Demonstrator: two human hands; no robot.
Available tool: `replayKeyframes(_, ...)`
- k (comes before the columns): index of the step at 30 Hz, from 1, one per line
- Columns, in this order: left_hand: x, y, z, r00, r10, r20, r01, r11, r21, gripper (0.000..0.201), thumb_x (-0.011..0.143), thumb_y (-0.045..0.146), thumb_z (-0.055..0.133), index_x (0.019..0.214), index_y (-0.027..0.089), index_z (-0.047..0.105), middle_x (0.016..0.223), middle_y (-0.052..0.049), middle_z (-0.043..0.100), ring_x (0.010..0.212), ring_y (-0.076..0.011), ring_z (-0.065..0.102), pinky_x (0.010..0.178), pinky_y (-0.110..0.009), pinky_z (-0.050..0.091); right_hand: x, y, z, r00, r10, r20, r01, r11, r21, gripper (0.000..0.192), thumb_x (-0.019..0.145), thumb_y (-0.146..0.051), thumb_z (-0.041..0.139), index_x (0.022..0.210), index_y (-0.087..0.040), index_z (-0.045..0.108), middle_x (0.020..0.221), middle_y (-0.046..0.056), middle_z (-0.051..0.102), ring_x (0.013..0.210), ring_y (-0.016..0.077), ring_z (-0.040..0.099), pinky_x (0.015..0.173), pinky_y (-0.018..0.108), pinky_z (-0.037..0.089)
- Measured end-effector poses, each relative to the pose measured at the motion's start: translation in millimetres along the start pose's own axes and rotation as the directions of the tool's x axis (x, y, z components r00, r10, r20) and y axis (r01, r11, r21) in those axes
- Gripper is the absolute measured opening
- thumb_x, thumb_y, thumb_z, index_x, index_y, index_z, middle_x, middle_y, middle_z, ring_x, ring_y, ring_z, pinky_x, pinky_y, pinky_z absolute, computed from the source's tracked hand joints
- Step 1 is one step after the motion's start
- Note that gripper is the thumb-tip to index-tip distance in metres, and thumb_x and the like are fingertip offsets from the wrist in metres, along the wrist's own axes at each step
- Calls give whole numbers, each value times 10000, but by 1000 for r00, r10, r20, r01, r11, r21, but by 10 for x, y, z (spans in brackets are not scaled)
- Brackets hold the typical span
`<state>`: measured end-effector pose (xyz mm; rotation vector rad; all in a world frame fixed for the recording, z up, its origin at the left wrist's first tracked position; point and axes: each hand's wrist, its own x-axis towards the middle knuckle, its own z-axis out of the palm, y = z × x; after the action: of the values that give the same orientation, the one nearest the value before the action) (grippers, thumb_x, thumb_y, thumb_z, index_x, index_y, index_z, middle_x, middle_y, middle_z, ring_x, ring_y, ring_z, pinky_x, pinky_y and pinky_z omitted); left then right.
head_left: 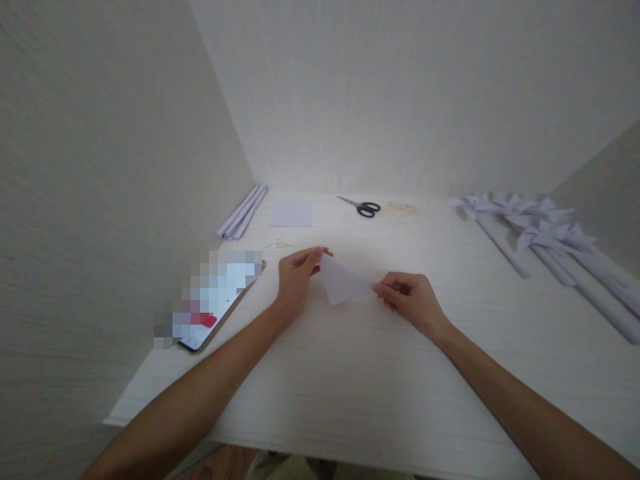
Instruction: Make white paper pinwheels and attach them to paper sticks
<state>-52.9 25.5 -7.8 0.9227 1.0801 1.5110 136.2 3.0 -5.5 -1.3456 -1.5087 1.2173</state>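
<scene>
A white sheet of paper [345, 283] is held between my two hands above the middle of the table, tilted so that its outline looks roughly triangular. My left hand [300, 270] pinches its upper left corner between thumb and fingers. At the right corner, my right hand [405, 297] grips the paper with its fingertips. Whether the sheet is folded cannot be made out. Behind it lie black-handled scissors [367, 208] with the blades pointing left. A square piece of white paper [291, 214] rests flat to their left.
Several rolled paper sticks [243, 212] lie at the back left. A phone [220, 303] leans near the left wall, its screen partly blurred. Several paper pinwheels [545, 223] on sticks cover the right side. Small scraps [278, 244] lie beyond my left hand. White walls enclose the table [350, 393].
</scene>
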Motion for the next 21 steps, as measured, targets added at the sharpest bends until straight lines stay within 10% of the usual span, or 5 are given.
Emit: replayKeyframes(21,23,75,-2,935,-293,202,335,915,-224,173,648,308,628,652,139,595,658,-28,639,610,-102,576,567,-206,437,20,59,-49,998,11,59,-20,990,142,290,640,-378,623,529,-149,484,415,-47,453,342,40,368,324,169,252)
